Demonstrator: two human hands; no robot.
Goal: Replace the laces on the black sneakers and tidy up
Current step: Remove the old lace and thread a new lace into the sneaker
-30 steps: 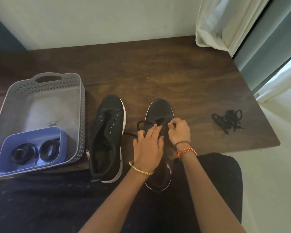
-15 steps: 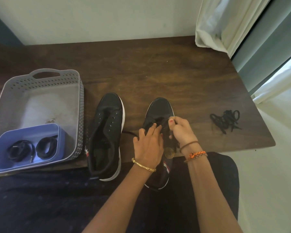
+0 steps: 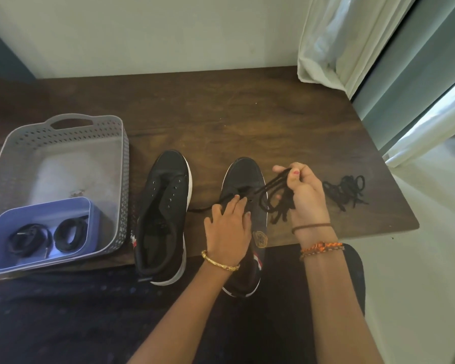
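Dark wooden desk [image 3: 221, 122] carries two black canvas sneakers — the right one [image 3: 243, 179] under work. Left hand [image 3: 227, 227] presses it, fingers spread; right hand [image 3: 304, 195] pinches its black lace [image 3: 269, 186].

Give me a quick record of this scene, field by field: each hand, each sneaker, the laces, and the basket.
left hand: presses on the right sneaker, fingers straight
right hand: grips a bunch of black lace that runs to the sneaker's eyelets
left sneaker: on the table, eyelets bare
loose laces: piled right of the hands
grey basket: holds a blue tub with two coiled laces
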